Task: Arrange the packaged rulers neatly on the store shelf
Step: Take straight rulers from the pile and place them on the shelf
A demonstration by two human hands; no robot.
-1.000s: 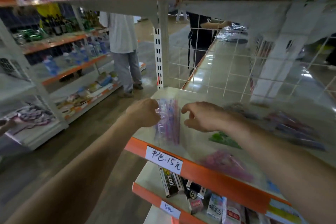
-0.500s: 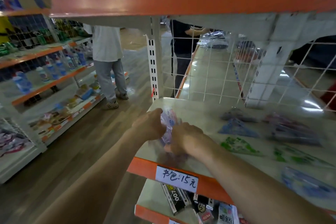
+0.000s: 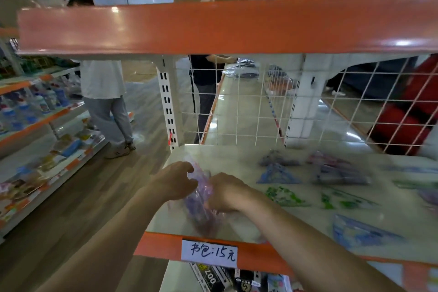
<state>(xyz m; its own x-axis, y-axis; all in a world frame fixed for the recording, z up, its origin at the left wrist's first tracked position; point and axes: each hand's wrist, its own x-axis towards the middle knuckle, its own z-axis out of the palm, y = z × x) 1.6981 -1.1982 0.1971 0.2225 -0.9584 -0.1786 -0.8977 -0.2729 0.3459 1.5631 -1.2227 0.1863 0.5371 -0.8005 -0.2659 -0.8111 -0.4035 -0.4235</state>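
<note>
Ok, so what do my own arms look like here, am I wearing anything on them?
The left forearm and right forearm are bare to the frame edge: no sleeves show. The left grip and right grip are ungloved, and neither wrist carries a watch or band. Blur hides whether any finger has a ring.

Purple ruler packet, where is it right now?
In the head view the purple ruler packet is at the front left corner of the shelf, held between the left hand and right hand, behind the price label.
</note>
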